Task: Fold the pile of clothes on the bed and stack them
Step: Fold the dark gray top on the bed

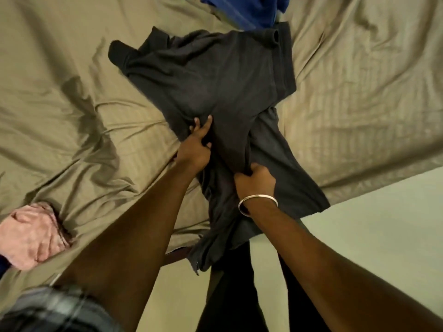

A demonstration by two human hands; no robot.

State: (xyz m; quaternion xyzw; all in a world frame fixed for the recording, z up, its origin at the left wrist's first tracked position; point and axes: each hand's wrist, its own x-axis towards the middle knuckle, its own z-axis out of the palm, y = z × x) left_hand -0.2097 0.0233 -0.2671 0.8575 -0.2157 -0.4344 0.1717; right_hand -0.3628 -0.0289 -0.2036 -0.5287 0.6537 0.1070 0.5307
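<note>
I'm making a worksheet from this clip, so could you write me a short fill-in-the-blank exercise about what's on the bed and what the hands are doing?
1. Both hands grip a dark ____ garment lying on the bed.
2. The metal bangle sits on the ____ wrist.
3. The crumpled cloth near the left edge of the view is ____ in colour.
4. The cloth at the top of the view, beyond the garment, is ____.

Missing words: grey; right; pink; blue

Dark grey garment [215, 75]: soft matt knit cloth, creased. Olive bed sheet [72, 68]: smooth woven fabric, faint sheen, fine self-stripe, heavily wrinkled. Pink cloth [28, 233]: fuzzy, towel-like, matt. Blue fabric [242, 8]: matt. Bangle [257, 201]: polished, glossy metal.
</note>
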